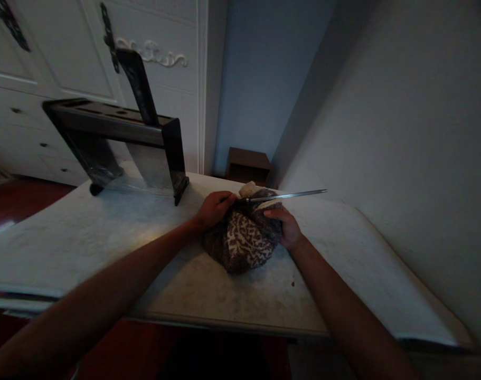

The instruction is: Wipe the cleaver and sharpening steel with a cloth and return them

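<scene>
My left hand (216,210) is closed around the dark handle end of a honing steel (299,194), whose thin metal rod points to the right. A brown and cream patterned cloth (248,240) hangs bunched beneath the rod, its lower part at the table surface. My right hand (285,226) is closed on the right side of this cloth, with the thumb and fingers around its folds just under the rod. Part of the cloth lies against the rod near the handle. The handle is mostly hidden by my left fingers.
On the left of the pale table (177,295) stands a black knife block (113,124) with clear panels. One black-handled knife (139,87) is upright in it. White cabinets (161,31) rise behind, a small brown box-like shelf (248,158) sits beyond the table, and a wall borders the right.
</scene>
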### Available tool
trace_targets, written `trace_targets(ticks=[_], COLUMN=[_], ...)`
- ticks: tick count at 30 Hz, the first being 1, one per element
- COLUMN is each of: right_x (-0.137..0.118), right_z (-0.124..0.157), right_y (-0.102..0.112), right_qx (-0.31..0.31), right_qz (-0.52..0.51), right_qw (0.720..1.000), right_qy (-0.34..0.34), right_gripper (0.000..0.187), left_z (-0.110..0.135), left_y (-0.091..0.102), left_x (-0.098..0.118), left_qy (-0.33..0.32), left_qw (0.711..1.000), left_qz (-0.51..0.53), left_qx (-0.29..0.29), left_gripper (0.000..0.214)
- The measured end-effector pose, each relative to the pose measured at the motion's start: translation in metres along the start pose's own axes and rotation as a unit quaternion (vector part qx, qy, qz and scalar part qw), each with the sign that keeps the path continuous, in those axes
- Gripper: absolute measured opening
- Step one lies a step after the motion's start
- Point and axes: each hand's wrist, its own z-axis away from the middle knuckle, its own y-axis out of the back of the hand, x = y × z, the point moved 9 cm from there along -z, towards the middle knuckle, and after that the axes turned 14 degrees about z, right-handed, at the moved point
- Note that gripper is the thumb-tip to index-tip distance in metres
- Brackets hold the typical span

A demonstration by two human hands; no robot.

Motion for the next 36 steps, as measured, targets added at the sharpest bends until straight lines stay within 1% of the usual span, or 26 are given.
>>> trace_targets(ticks=[3,6,11,16,19,22,26,28,31,36], right_x=[0.0,0.002,0.005,0.011,0.013,0.016,0.018,0.022,0.028,0.025], right_z=[0.001,0.0,-0.002,-0.004,-0.005,-0.004,-0.004,-0.004,-0.004,-0.003], right_y=[0.0,0.003,0.008,0.012,0.016,0.015,0.014,0.016,0.017,0.014], right_qx=[-0.004,-0.006,0.004,0.006,0.013,-0.001,-0.015,-0.018,-0.027,-0.04], right_qz=[0.019,0.025,0.004,-0.007,0.0,-0.008,-0.033,-0.032,-0.03,-0.022], right_qw=[1.0,1.0,1.0,0.999,0.999,0.998,0.997,0.995,0.993,0.994], right_qy=[-0.002,-0.006,-0.022,-0.049,-0.046,-0.057,-0.072,-0.088,-0.114,-0.104], right_gripper=[0.034,0.036,0.037,0.032,0.028,0.027,0.024,0.023,0.022,0.022], left_z=[0.0,-0.001,-0.004,-0.002,-0.002,-0.002,-0.002,-0.001,0.001,0.003], left_y=[-0.002,-0.004,-0.001,-0.004,-0.006,-0.006,-0.008,-0.01,-0.012,-0.019], left_x=[-0.012,-0.017,-0.017,-0.019,-0.018,-0.018,-0.02,-0.022,-0.023,-0.021], left_qy=[0.046,0.059,0.054,0.077,0.077,0.085,0.115,0.129,0.135,0.139], left_qw=[0.994,0.986,0.982,0.973,0.967,0.961,0.946,0.939,0.935,0.931], left_qz=[0.103,0.154,0.177,0.215,0.243,0.263,0.301,0.319,0.329,0.336], left_qx=[0.002,0.004,0.026,0.018,0.017,0.02,0.018,0.017,0.01,-0.007], left_gripper=[0.044,0.044,0.043,0.044,0.043,0.043,0.043,0.041,0.039,0.044])
